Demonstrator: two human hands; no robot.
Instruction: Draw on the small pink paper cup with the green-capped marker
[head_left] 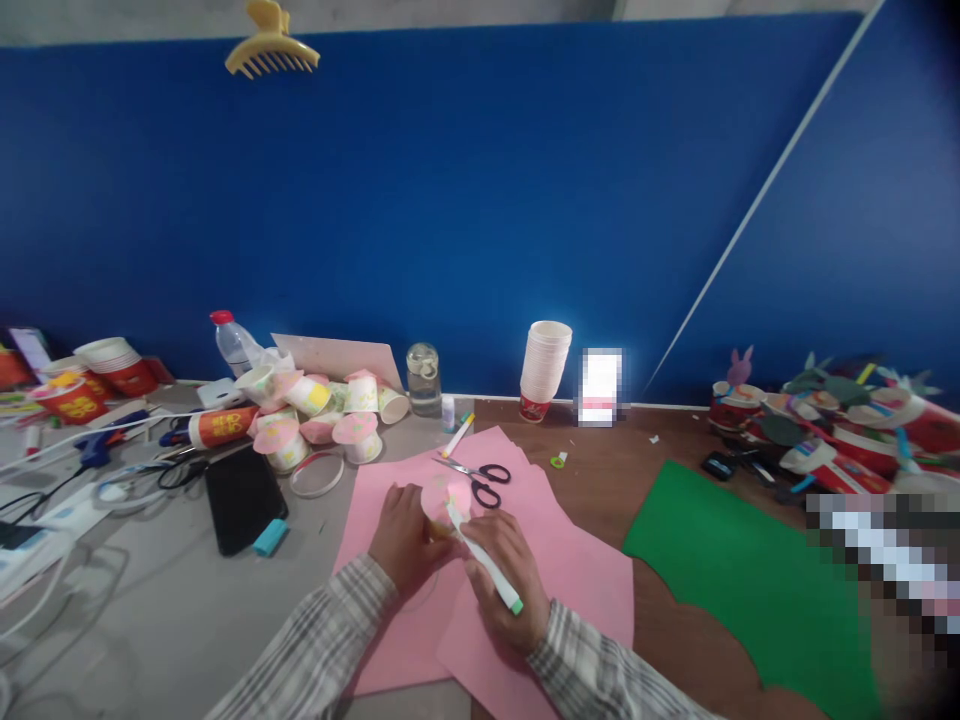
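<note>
My left hand (405,538) is closed around a small paper cup topped with a round pink paper disc (444,492). Most of the cup is hidden behind my fingers. In my right hand (514,575) is a white marker with a green end (491,568), its tip against the pink disc. Beneath both hands lie overlapping pink sheets (577,580). Black-handled scissors (480,474) rest on the pink sheets just beyond the cup, blades pointing left. A second marker (457,436), white with yellow and green, lies at the sheets' far edge.
Several pink-topped paper cups (358,435) are heaped at the back left, beside a black phone (244,498). A glass jar (424,380) and a stack of white cups (546,365) stand before the blue partition (480,200). Green sheet (757,580) and decorated cups (840,450) lie right.
</note>
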